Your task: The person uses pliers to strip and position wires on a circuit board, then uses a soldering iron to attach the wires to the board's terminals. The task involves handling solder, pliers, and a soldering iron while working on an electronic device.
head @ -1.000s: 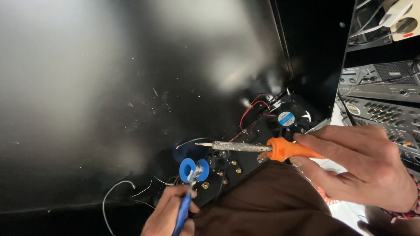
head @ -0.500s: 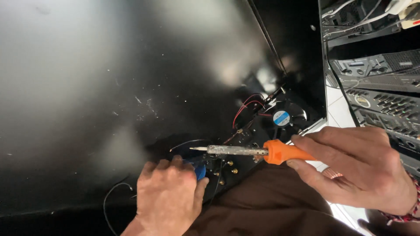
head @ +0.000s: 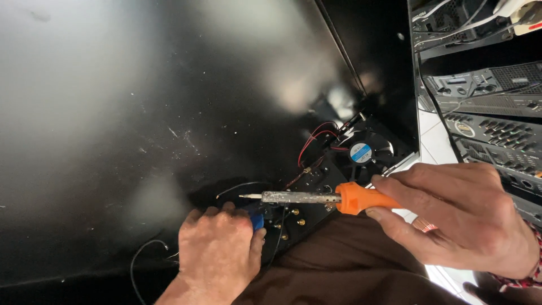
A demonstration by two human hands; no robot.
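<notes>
- Near right of the scene: right hand, fingers closed round the orange handle of a soldering iron; its metal shaft runs left, tip in the air just above and beside the left hand.
- Near centre: left hand, knuckles up, fingers curled shut over a small blue object of which only an edge shows; what it is cannot be told.
- Under both hands: dark circuit board with brass-coloured studs, resting against brown cloth.
- Just beyond: black cooling fan with a round blue label; red and black wires loop to its left.
- Far and left: large glossy black panel, scuffed.
- Far right: stacked grey equipment.
- Risk, as judged: iron tip sits very close to the left fingers; a small slip could burn skin, or scorch wire insulation or cloth.
</notes>
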